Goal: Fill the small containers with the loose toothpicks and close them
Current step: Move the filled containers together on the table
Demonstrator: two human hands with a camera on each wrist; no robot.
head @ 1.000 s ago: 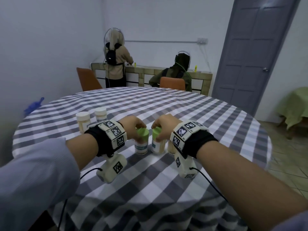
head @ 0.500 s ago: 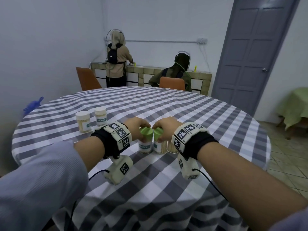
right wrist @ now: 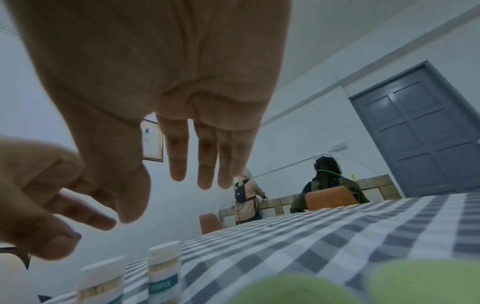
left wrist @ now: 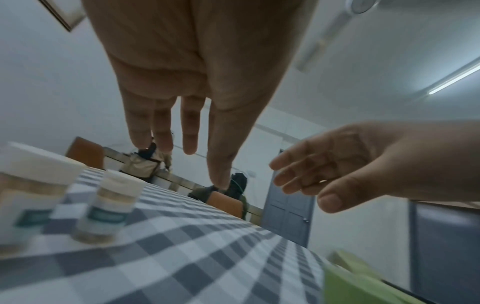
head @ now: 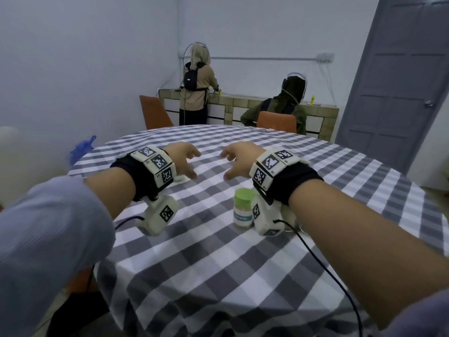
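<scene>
A round table under a grey and white checked tablecloth point(head: 218, 276) stands in a pale room with a grey panelled door point(head: 398, 88); at a low tiled counter point(head: 320, 117) by the far wall one person stands and another sits on an orange chair point(head: 277, 122). The person's left hand point(head: 181, 159) and right hand point(head: 239, 159) hover above the cloth, a little apart, both with fingers spread loosely and slightly bent, and both hold nothing. A small clear container with a green cap point(head: 243, 210), closed and filled with toothpicks, stands upright just below the right wrist, touching the white camera unit there. The right wrist view shows two blurred green caps close to the lens. Two small clear containers with white caps point(left wrist: 109, 207), also closed and upright, stand side by side on the cloth to the left of the left hand
</scene>
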